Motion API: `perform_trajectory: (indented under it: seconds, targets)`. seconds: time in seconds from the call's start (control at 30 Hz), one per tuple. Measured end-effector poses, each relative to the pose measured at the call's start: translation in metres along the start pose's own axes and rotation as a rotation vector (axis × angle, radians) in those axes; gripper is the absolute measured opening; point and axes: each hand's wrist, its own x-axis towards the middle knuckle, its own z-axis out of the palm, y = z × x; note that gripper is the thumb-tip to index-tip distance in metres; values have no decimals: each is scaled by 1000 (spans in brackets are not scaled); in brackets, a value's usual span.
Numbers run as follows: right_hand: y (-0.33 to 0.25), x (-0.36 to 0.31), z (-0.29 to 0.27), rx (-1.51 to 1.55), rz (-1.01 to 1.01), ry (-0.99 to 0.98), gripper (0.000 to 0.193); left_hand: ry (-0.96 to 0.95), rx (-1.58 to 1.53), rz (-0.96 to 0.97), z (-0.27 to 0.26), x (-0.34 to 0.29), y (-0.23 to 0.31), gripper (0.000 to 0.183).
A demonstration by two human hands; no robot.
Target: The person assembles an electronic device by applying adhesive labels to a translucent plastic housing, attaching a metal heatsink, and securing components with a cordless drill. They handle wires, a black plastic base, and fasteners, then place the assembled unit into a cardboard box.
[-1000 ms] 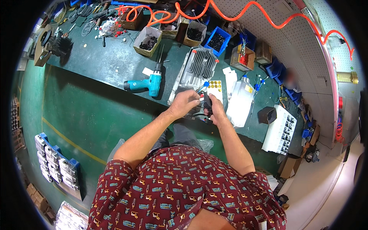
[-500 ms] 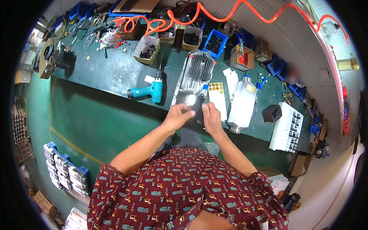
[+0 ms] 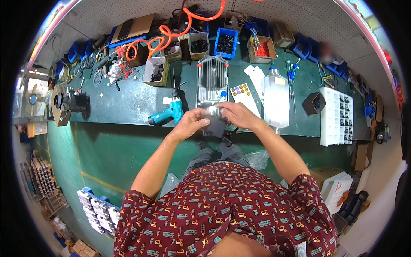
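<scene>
A finned silver metal housing (image 3: pixel 212 79) stands at the bench's front edge, with a blue connector (image 3: pixel 223 94) at its lower right. My left hand (image 3: pixel 192 124) pinches a dark grey flat plate (image 3: pixel 217 127) between thumb and fingers, just in front of the housing's near end. My right hand (image 3: pixel 240 115) reaches over from the right, its fingertips pressed together at that near end, above the plate. What those fingertips hold is too small to make out. Beside the housing lies a white sheet with round gold and purple stickers (image 3: pixel 245 97).
Left of the housing lies a teal cordless drill (image 3: pixel 169 112). A second silver housing (image 3: pixel 276 99) is at the right, then a dark box (image 3: pixel 314 103) and a white tray of black parts (image 3: pixel 338 115). Parts bins, including a blue one (image 3: pixel 227 43), line the back under an orange coiled hose (image 3: pixel 188 21).
My view has swung, so the bench looks straighter. The dark plate now tilts into view in my left hand, and my right fingertips have moved in over the housing's near end.
</scene>
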Motion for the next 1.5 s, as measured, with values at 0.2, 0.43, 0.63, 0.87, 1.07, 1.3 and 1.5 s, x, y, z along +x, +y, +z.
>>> perform_trajectory:
  seconds: [0.2,0.43,0.63,0.87,1.07,1.3,1.5]
  targets:
    - [9,27,0,-453,98,-303,42,89,-94,-80,-5,9,-5,29]
    - [60,30,-6,68,160,-240,27,250,-196,-196,6,29,-15,19]
    - [74,18,4,46,143,-64,57,335,-153,-253,6,38,-16,24]
    - [84,24,7,67,199,-104,57,343,-114,-280,5,39,-16,27]
    - [75,26,1,121,254,-162,56,304,-103,-257,-2,41,-21,28]
    - [77,30,-1,65,298,-194,59,321,-83,-242,5,41,-21,26]
    - [85,35,7,-140,293,-130,64,375,79,-146,4,45,-34,35]
